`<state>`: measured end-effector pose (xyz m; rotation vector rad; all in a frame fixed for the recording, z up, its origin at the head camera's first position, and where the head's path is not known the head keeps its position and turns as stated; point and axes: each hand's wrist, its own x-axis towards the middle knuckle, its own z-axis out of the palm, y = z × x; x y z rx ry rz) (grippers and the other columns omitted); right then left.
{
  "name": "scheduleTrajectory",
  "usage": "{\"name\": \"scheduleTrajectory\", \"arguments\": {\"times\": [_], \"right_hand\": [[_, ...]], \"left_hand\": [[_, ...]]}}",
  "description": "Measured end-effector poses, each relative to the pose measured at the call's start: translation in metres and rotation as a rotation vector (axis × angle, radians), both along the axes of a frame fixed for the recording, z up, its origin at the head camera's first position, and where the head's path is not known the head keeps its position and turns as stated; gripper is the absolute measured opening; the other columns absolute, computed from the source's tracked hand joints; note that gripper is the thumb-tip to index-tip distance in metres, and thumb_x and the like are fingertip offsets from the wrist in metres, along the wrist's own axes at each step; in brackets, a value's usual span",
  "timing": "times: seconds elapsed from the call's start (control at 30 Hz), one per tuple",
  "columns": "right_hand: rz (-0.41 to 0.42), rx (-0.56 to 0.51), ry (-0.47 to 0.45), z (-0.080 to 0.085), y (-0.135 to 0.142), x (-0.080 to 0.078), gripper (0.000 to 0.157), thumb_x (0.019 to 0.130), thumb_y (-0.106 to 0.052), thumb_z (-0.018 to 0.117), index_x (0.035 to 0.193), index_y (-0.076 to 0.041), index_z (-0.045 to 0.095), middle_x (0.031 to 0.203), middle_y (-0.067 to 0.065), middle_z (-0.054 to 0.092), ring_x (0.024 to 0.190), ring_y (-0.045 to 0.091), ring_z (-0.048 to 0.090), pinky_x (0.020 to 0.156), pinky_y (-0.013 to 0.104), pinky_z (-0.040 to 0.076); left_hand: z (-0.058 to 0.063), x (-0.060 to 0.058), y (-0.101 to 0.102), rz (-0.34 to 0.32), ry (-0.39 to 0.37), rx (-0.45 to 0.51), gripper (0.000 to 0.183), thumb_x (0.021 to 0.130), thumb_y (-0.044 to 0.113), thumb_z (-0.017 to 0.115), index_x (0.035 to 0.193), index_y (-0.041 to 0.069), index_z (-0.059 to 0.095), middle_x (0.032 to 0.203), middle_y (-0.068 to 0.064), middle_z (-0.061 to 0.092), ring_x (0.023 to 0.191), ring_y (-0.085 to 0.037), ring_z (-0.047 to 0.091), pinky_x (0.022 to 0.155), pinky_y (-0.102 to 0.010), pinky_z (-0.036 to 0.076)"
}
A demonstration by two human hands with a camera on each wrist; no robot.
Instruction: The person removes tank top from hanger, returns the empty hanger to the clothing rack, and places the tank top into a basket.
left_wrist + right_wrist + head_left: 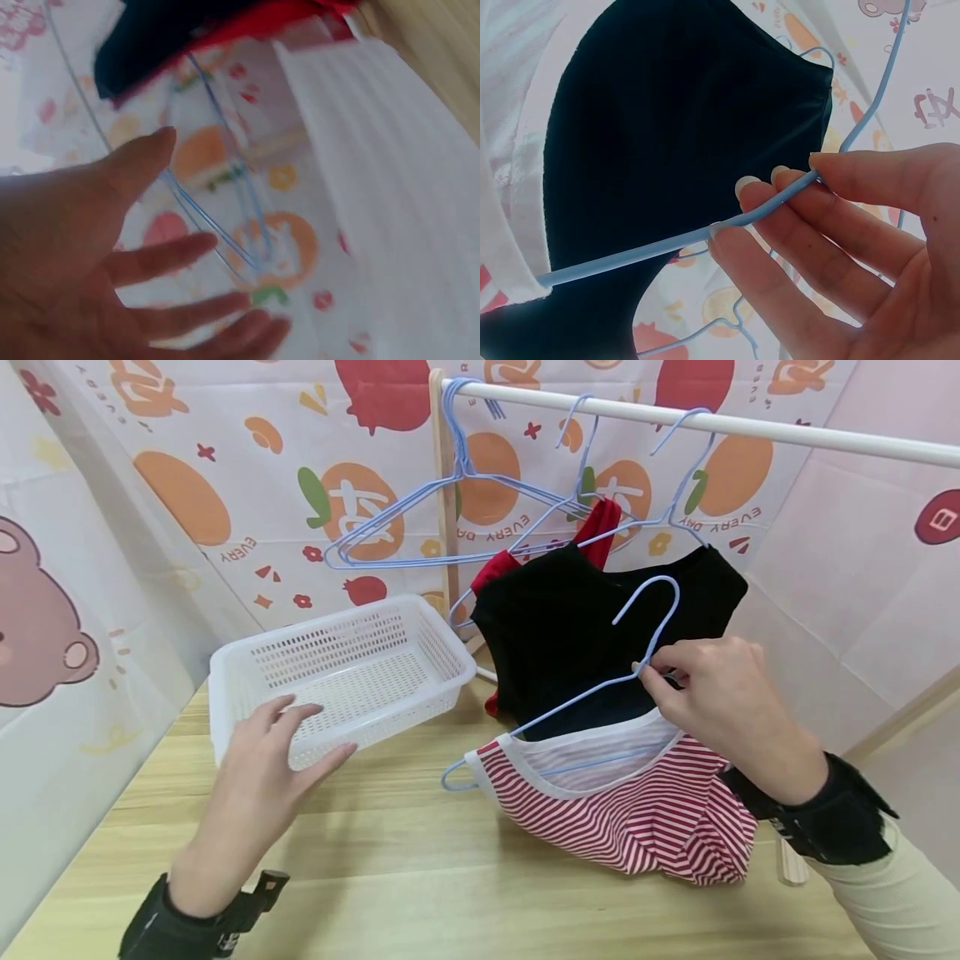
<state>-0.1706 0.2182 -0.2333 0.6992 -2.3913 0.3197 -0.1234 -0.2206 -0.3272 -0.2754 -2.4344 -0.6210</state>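
In the head view my right hand pinches a light blue clothes hanger near the base of its hook. A red-and-white striped top with a white neckline hangs on that hanger, its lower part bunched low over the table. The right wrist view shows thumb and fingertips on the blue wire of the hanger. My left hand is held over the near side of a white plastic basket, fingers spread and holding nothing; the left wrist view shows the same hand with nothing in it.
A white rail on a wooden post carries a black top on a hanger, a red garment behind it, and several bare blue hangers. Patterned cloth covers the back. Underneath is a wood-grain table.
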Motion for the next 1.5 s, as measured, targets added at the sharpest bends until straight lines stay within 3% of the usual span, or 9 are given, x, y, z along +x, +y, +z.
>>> {"name": "scheduleTrajectory", "arguments": {"times": [0.23, 0.6, 0.73, 1.0, 1.27, 1.5], "right_hand": [[0.000, 0.016, -0.010, 0.001, -0.003, 0.002, 0.006, 0.087, -0.010, 0.078, 0.083, -0.007, 0.081, 0.062, 0.002, 0.067, 0.054, 0.010, 0.046, 0.049, 0.024, 0.032], [0.007, 0.033, -0.025, -0.002, -0.009, 0.002, 0.006, 0.088, -0.011, 0.078, 0.085, -0.006, 0.081, 0.064, 0.004, 0.069, 0.053, 0.011, 0.048, 0.050, 0.025, 0.036], [0.012, 0.028, -0.019, -0.003, -0.010, 0.001, 0.007, 0.088, -0.009, 0.077, 0.084, -0.005, 0.081, 0.064, 0.006, 0.069, 0.052, 0.012, 0.048, 0.049, 0.024, 0.037], [0.010, 0.030, -0.017, -0.003, -0.011, 0.000, 0.007, 0.088, -0.010, 0.078, 0.084, -0.005, 0.081, 0.065, 0.007, 0.071, 0.052, 0.012, 0.050, 0.051, 0.024, 0.039], [0.008, 0.029, -0.006, -0.004, -0.012, 0.000, 0.008, 0.088, -0.010, 0.078, 0.083, -0.005, 0.081, 0.065, 0.008, 0.071, 0.053, 0.014, 0.055, 0.050, 0.025, 0.039], [0.004, 0.029, 0.006, -0.004, -0.013, 0.000, 0.009, 0.088, -0.011, 0.078, 0.083, -0.005, 0.081, 0.067, 0.008, 0.072, 0.054, 0.016, 0.056, 0.049, 0.025, 0.038]], "left_hand": [[0.016, 0.004, 0.045, -0.287, -0.009, -0.011, 0.056, 0.081, 0.017, 0.088, 0.131, 0.006, 0.065, 0.138, -0.017, 0.061, 0.125, -0.038, 0.062, 0.099, -0.059, 0.053], [0.029, -0.001, 0.090, -0.503, -0.028, -0.016, 0.048, 0.093, 0.022, 0.079, 0.136, 0.009, 0.063, 0.133, -0.005, 0.067, 0.124, -0.022, 0.066, 0.102, -0.042, 0.057], [0.032, -0.003, 0.098, -0.537, -0.034, -0.023, 0.046, 0.094, 0.024, 0.078, 0.135, 0.009, 0.065, 0.126, -0.003, 0.072, 0.115, -0.018, 0.070, 0.095, -0.039, 0.060], [0.034, -0.009, 0.108, -0.535, -0.019, -0.037, 0.031, 0.090, 0.017, 0.081, 0.118, 0.006, 0.074, 0.103, -0.002, 0.079, 0.083, -0.012, 0.072, 0.073, -0.028, 0.062], [0.033, -0.015, 0.114, -0.541, -0.050, -0.047, 0.033, 0.087, 0.021, 0.084, 0.115, 0.005, 0.077, 0.103, -0.005, 0.080, 0.083, -0.011, 0.074, 0.075, -0.028, 0.063], [0.030, -0.019, 0.119, -0.551, -0.048, -0.011, 0.016, 0.089, 0.007, 0.080, 0.105, 0.005, 0.080, 0.091, -0.003, 0.080, 0.076, -0.008, 0.070, 0.069, -0.024, 0.061]]}}
